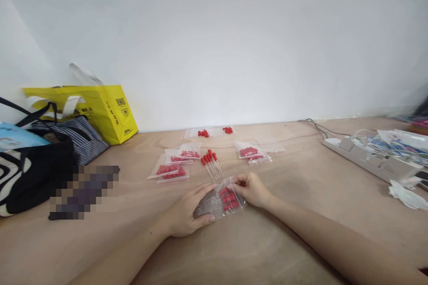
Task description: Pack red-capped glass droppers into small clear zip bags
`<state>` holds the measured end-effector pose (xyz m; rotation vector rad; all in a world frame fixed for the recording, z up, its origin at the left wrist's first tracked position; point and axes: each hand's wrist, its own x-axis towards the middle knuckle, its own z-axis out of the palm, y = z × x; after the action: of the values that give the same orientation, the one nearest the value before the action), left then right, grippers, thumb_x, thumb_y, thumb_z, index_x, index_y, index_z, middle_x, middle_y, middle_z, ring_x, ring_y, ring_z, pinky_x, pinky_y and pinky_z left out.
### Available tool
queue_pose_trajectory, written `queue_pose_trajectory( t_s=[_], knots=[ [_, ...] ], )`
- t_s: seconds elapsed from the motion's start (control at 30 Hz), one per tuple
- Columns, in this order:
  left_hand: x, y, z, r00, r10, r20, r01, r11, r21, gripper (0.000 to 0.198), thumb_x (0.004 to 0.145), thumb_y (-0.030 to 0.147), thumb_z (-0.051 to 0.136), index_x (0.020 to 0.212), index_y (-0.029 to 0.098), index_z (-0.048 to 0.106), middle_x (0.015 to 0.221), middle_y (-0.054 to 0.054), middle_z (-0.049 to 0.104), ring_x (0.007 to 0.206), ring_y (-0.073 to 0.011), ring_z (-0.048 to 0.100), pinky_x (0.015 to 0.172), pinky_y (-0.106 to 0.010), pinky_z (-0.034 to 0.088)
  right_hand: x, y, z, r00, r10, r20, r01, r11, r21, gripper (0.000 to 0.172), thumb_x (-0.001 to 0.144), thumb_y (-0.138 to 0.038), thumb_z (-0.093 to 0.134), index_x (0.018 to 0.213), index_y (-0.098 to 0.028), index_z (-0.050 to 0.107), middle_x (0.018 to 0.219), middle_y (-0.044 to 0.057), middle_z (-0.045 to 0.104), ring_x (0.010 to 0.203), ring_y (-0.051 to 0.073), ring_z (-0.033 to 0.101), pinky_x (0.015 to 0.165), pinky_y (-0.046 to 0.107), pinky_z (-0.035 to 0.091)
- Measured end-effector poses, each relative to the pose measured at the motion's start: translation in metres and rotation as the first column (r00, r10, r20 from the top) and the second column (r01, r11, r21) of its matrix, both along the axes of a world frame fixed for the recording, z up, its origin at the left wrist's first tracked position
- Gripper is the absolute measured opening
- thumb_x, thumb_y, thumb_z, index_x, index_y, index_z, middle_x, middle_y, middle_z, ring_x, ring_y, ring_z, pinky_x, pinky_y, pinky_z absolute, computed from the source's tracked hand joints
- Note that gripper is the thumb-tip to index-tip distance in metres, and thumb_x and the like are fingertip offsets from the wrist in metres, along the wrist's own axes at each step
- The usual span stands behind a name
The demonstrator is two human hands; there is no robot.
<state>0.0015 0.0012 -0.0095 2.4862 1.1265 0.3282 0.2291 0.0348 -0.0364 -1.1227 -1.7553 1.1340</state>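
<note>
A clear zip bag (210, 207) lies on the table in front of me, with several red-bulbed glass droppers (230, 199) inside. My left hand (183, 211) holds the bag's left end, fingers along its far edge and thumb along its near edge. At the upper right corner, my right hand (252, 190) pinches the plastic between thumb and fingers. Just beyond the bag lie several loose droppers (209, 160), red bulbs pointing away from me. Filled bags of droppers (172, 170) overlap to the left, and more filled bags (249, 152) rest to the right.
Further back, a clear bag (216, 132) lies near the wall with red bulbs on it. A yellow bag (117, 116), a striped pouch (83, 136) and a black bag (43, 173) stand at left. On the right are a power strip (361, 156), cables and crumpled white tissue (408, 196).
</note>
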Motion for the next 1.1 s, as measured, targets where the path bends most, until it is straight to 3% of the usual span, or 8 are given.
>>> queue_pose_trajectory(
  t_s=[0.13, 0.23, 0.33, 0.43, 0.57, 0.7, 0.87, 1.1],
  knots=[
    [0.0, 0.0, 0.001, 1.0, -0.008, 0.003, 0.008, 1.0, 0.009, 0.063, 0.08, 0.039, 0.053, 0.134, 0.02, 0.025, 0.136, -0.01, 0.035, 0.122, -0.0275, 0.035, 0.1, -0.043, 0.031, 0.008, 0.004, 0.001, 0.993, 0.112, 0.036, -0.113, 0.993, 0.025, 0.02, 0.072, -0.029, 0.054, 0.063, -0.014, 0.063, 0.065, 0.002, 0.065, 0.058, 0.014, 0.057, 0.056, 0.024, 0.043],
    [0.0, 0.0, 0.0, 1.0, -0.007, -0.018, 0.007, 1.0, 0.008, 0.063, 0.081, 0.041, 0.051, 0.134, 0.021, 0.026, 0.137, -0.009, 0.034, 0.124, -0.0286, 0.032, 0.1, -0.045, 0.03, 0.018, 0.019, 0.005, 0.998, -0.018, 0.062, 0.017, 1.0, 0.024, 0.015, 0.069, -0.025, 0.055, 0.065, -0.013, 0.063, 0.063, 0.002, 0.065, 0.057, 0.013, 0.056, 0.055, 0.023, 0.043],
    [-0.001, 0.002, -0.001, 0.998, -0.042, -0.045, 0.043, 0.999, 0.013, 0.058, 0.082, 0.041, 0.049, 0.134, 0.025, 0.029, 0.14, -0.008, 0.031, 0.126, -0.0291, 0.029, 0.101, -0.047, 0.028, 0.015, 0.039, 0.017, 0.969, -0.198, 0.147, 0.171, 0.969, 0.179, 0.01, 0.068, -0.02, 0.055, 0.069, -0.014, 0.062, 0.067, 0.002, 0.065, 0.058, 0.011, 0.056, 0.055, 0.022, 0.042],
    [-0.002, 0.005, -0.003, 0.991, -0.101, -0.086, 0.104, 0.994, 0.03, 0.05, 0.085, 0.04, 0.047, 0.132, 0.032, 0.033, 0.142, -0.005, 0.027, 0.128, -0.0292, 0.026, 0.101, -0.05, 0.025, -0.008, 0.057, 0.031, 0.917, -0.221, 0.333, 0.125, 0.95, 0.286, 0.009, 0.068, -0.017, 0.055, 0.071, -0.015, 0.063, 0.069, 0.001, 0.065, 0.062, 0.011, 0.057, 0.057, 0.02, 0.041],
    [-0.002, 0.006, 0.0, 0.98, -0.135, -0.149, 0.143, 0.989, 0.042, 0.045, 0.087, 0.04, 0.044, 0.131, 0.034, 0.035, 0.143, -0.006, 0.024, 0.129, -0.0294, 0.022, 0.101, -0.052, 0.023, -0.056, 0.073, 0.041, 0.813, -0.2, 0.547, 0.073, 0.967, 0.244, 0.013, 0.072, -0.027, 0.055, 0.074, -0.018, 0.065, 0.076, 0.001, 0.067, 0.069, 0.012, 0.06, 0.059, 0.02, 0.041],
    [-0.002, 0.004, 0.001, 0.975, -0.143, -0.169, 0.152, 0.987, 0.043, 0.046, 0.088, 0.041, 0.044, 0.132, 0.034, 0.033, 0.144, -0.007, 0.022, 0.13, -0.0296, 0.02, 0.102, -0.053, 0.021, -0.089, 0.084, 0.041, 0.745, -0.236, 0.624, 0.133, 0.969, 0.207, 0.017, 0.068, -0.03, 0.06, 0.077, -0.017, 0.066, 0.084, 0.008, 0.068, 0.078, 0.02, 0.063, 0.063, 0.026, 0.044],
    [-0.002, 0.003, 0.001, 0.971, -0.169, -0.166, 0.181, 0.982, 0.06, 0.047, 0.089, 0.041, 0.041, 0.134, 0.035, 0.027, 0.145, -0.004, 0.019, 0.131, -0.0287, 0.016, 0.103, -0.053, 0.019, -0.103, 0.086, 0.045, 0.665, -0.269, 0.697, 0.195, 0.963, 0.186, 0.033, 0.062, -0.027, 0.066, 0.092, -0.014, 0.064, 0.098, 0.015, 0.065, 0.091, 0.028, 0.061, 0.07, 0.034, 0.047],
    [-0.001, 0.004, 0.0, 0.969, -0.185, -0.165, 0.195, 0.98, 0.049, 0.042, 0.09, 0.04, 0.042, 0.131, 0.038, 0.033, 0.144, -0.001, 0.021, 0.131, -0.0288, 0.014, 0.102, -0.054, 0.019, -0.115, 0.078, 0.05, 0.68, -0.256, 0.687, 0.2, 0.966, 0.162, 0.023, 0.068, -0.014, 0.058, 0.089, -0.012, 0.064, 0.1, 0.018, 0.063, 0.097, 0.027, 0.059, 0.077, 0.036, 0.045]
  ],
)
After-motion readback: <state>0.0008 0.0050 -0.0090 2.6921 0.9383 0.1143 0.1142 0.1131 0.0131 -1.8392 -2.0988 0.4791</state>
